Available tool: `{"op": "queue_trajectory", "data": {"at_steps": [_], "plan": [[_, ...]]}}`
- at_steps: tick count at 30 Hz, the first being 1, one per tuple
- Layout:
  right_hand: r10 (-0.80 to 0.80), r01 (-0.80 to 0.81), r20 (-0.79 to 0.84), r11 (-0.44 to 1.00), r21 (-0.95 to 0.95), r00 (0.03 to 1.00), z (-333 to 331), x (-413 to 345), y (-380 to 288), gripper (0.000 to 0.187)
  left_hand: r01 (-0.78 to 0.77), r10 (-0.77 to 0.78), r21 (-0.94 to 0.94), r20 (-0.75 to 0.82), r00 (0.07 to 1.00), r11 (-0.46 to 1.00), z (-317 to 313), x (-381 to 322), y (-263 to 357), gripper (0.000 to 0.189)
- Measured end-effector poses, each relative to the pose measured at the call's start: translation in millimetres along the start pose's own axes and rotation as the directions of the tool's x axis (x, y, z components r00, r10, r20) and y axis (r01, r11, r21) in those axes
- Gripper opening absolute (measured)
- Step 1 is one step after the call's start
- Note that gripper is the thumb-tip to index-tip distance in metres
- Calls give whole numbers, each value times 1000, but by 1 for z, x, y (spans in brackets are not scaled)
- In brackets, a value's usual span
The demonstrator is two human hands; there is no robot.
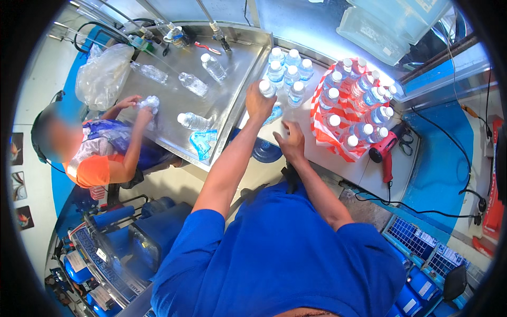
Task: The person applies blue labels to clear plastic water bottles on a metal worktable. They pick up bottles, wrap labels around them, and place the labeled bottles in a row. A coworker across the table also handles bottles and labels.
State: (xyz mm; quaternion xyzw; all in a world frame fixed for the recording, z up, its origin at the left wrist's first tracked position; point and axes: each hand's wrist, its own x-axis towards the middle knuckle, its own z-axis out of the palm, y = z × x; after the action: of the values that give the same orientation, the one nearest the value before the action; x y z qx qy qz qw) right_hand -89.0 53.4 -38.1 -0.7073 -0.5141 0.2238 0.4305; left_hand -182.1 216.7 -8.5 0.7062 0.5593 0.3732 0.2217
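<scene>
My left hand (259,102) is closed around the upper part of a clear plastic water bottle with a white cap (267,88), at the near left of a group of capped, labelled bottles (292,75). Just right of it, my right hand (292,138) has its fingers apart and holds nothing, low over the white tabletop. Between the hands a blue printed label piece (273,115) lies on the table. To the right, a red-and-white striped plastic bag (317,107) stands with its mouth open around several upright capped bottles (333,93).
A person (111,146) at the left handles a white cloth or crumpled plastic by the steel sink table (237,87). Bottles and blue labels (202,143) lie there. A red heat gun or hair dryer (386,148) and black-handled scissors (406,143) lie right of the bag.
</scene>
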Motion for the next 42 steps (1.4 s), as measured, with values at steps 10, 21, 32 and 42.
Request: {"op": "queue_trajectory", "data": {"at_steps": [10, 21, 32, 42], "plan": [[58, -63, 95, 997, 53, 994, 0, -11, 25, 33, 41, -45, 143, 25, 999, 989, 28, 44, -20, 69], [-258, 545, 595, 752, -370, 761, 49, 109, 16, 42, 266, -294, 216, 108, 950, 939, -23, -80, -82, 46], [-214, 440, 520, 823, -360, 827, 36, 99, 18, 40, 330, -318, -19, 217, 923, 944, -12, -82, -103, 26], [-124, 365, 471, 808, -463, 873, 31, 91, 22, 42, 147, -211, 295, 200, 957, 944, -36, -65, -72, 27]]}}
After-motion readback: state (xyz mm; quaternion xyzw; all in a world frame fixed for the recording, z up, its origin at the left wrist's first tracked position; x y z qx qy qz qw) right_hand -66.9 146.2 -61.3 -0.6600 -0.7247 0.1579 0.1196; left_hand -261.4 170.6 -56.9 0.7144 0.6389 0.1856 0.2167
